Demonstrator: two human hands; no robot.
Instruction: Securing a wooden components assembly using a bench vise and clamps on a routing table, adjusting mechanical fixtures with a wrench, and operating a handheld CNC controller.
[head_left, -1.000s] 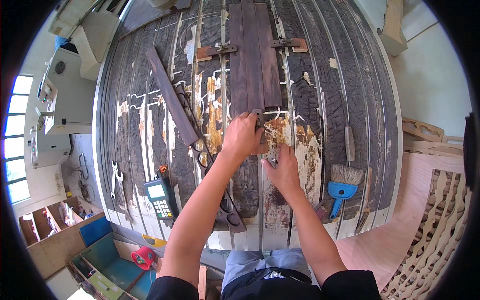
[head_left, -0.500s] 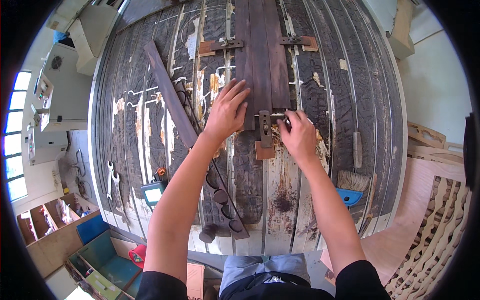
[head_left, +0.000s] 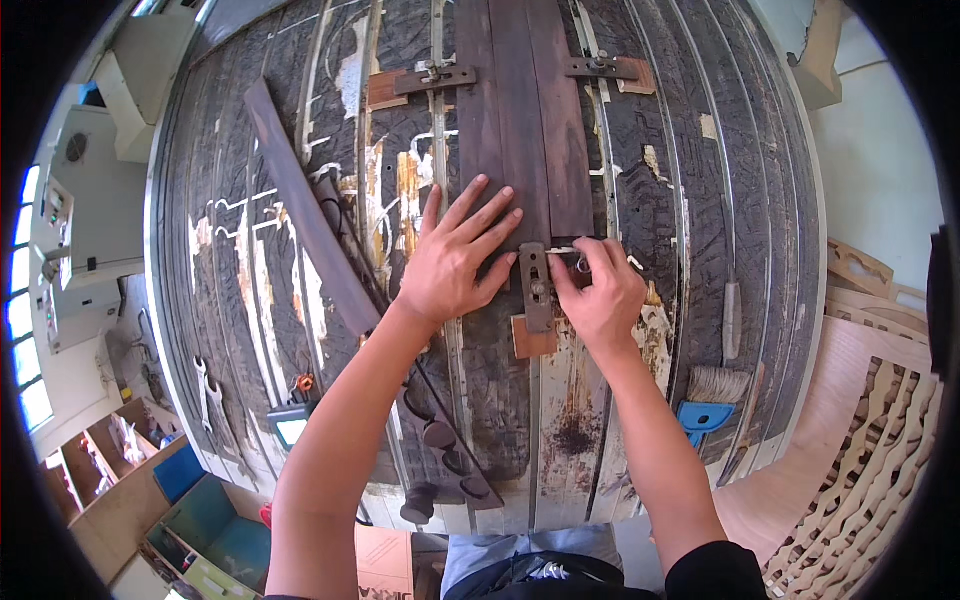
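Workbench (head_left: 700, 200): a worn, slotted top with peeling paint fills the view, set in a workshop with cabinets to the left and cut plywood shapes to the right.

Dark boards (head_left: 525, 130) lie lengthwise along the bench centre, held at the far end by two metal clamps (head_left: 435, 78). At the near end a third clamp bar (head_left: 537, 288) sits across a small wood block (head_left: 533, 338).

Left hand (head_left: 455, 262): open, palm flat, fingers spread on the near ends of the boards. Right hand (head_left: 598, 295): fingers pinched closed on a small part at the clamp bar; the part itself is too small to identify.

Recommended practice: maintain even downward pressure so the boards stay flush, keep the block square under the bar, and tighten gradually.

A loose strip (head_left: 305, 205) and a brush (head_left: 708, 398) lie well apart from both hands.
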